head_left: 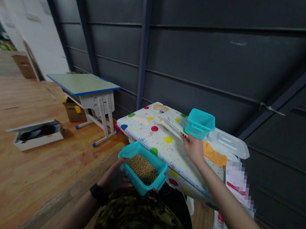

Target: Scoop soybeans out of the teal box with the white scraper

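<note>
My left hand [116, 174] grips the near left side of a turquoise plastic box [161, 181], held low by my lap at the table edge. Inside it lie many round, tan beans [143, 167] that look like soybeans. My right hand [193, 148] is closed around the near end of a long, thin white strip [174, 127] with a row of notches or holes. The strip reaches over the polka-dot tablecloth [145, 132]; its exact kind is unclear. Near its far end are a tan patch of small grains [161, 108] and a paler whitish patch [141, 119].
A second turquoise box [200, 123] stands at the table's back right. Beside it lie a clear plastic lid [230, 142] and an orange cloth-like piece [214, 154]. A dark panelled wall [203, 54] rises behind. Leftward are a school desk [85, 82] and an opened white carton [39, 137].
</note>
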A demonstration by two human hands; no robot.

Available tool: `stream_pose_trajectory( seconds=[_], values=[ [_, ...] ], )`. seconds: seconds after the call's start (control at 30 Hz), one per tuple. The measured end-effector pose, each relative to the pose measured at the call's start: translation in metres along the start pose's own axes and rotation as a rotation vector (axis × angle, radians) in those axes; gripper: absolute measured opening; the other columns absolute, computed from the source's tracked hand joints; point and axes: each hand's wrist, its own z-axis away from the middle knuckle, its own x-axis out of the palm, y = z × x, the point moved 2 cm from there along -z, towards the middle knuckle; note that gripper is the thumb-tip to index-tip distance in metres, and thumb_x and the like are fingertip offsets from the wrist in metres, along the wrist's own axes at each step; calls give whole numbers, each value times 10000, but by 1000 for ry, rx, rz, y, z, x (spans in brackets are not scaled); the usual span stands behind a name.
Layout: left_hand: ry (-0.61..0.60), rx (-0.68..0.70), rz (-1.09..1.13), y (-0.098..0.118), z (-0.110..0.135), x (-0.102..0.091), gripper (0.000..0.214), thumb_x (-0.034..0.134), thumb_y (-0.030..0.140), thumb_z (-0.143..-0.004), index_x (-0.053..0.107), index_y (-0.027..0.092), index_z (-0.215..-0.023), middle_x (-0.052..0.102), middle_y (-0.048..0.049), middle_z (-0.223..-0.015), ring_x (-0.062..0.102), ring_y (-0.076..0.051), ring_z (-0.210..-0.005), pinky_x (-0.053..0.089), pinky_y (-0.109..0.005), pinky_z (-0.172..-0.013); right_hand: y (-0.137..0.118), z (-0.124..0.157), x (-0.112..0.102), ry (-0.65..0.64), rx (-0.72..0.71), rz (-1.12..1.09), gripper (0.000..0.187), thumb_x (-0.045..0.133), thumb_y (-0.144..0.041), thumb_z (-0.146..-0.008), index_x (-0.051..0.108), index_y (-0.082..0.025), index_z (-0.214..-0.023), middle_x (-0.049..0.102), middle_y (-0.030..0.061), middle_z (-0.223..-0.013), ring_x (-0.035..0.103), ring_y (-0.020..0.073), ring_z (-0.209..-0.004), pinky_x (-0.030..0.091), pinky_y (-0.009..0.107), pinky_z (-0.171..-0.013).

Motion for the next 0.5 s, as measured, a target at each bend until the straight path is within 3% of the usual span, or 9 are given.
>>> stream_pose_trajectory(
  seconds=[0.1, 0.2, 0.3, 0.5],
  values=[
    [15, 21, -9, 0, 1, 1, 448, 532, 478, -1108, 594, 200, -1454, 826, -129, -1008, 858, -366, -931, 698, -479, -929, 2, -8, 12, -75, 38, 80, 318, 636, -217, -1061, 938, -166, -1148, 914, 186, -1097, 890, 361, -1004, 610, 347, -817],
    [18, 18, -19, -1, 0, -1, 448, 543, 493, -1101, 609, 187, -1421, 809, -126, -954, 855, -382, -948, 694, -495, -937, 5, 1, 18, -119, 5, 93, 339, 627, -212, -1081, 933, -181, -1224, 915, 167, -1138, 894, 345, -1013, 629, 344, -845],
    [18, 26, -25, -1, 0, -1, 467, 569, 501, -1091, 592, 201, -1448, 791, -93, -931, 849, -368, -927, 687, -490, -951, 9, 11, 19, -110, -51, 65, 345, 641, -229, -1088, 928, -226, -1279, 911, 132, -1202, 900, 331, -1020, 662, 352, -879],
    [30, 4, -28, 1, 1, 2, 408, 523, 471, -1106, 634, 191, -1381, 729, -70, -808, 805, -333, -765, 693, -436, -813, 11, 15, 17, -74, -75, 69, 352, 635, -204, -1081, 933, -240, -1265, 910, 112, -1181, 909, 329, -979, 700, 371, -883]
  ],
)
